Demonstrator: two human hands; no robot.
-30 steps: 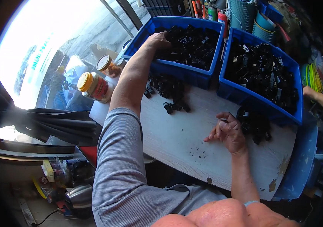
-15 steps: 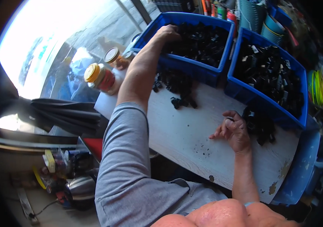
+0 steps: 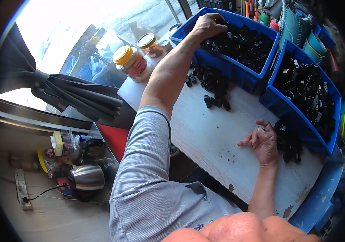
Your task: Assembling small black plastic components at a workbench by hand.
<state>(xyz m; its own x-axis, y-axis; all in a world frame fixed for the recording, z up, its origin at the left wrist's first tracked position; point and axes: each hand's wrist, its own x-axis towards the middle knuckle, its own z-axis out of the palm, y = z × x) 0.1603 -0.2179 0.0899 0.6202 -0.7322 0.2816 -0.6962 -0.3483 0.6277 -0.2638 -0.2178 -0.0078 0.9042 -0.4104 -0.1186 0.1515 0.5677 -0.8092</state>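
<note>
My left hand (image 3: 208, 25) reaches far into the left blue bin (image 3: 243, 82), its fingers curled down into the heap of small black plastic parts (image 3: 245, 42) at the bin's far corner. My right hand (image 3: 263, 139) rests on the pale wooden table (image 3: 208, 137), fingers loosely apart, touching a small pile of the same black parts (image 3: 289, 141). That pile lies against the right blue bin (image 3: 319, 145), which is also full of black parts. Another loose pile of black parts (image 3: 214, 86) lies on the table in front of the left bin, under my forearm.
Two jars with yellow lids (image 3: 130, 60) stand at the table's left end by the window. A dark folded cloth (image 3: 71, 94) hangs below the window. A metal kettle (image 3: 85, 177) and small clutter sit low on the left. Stacked teal baskets (image 3: 297, 28) stand behind the bins.
The view has shifted a little. My left hand has stayed in the left bin among the parts. My right hand has stayed by its pile, with the fingers slightly more spread.
</note>
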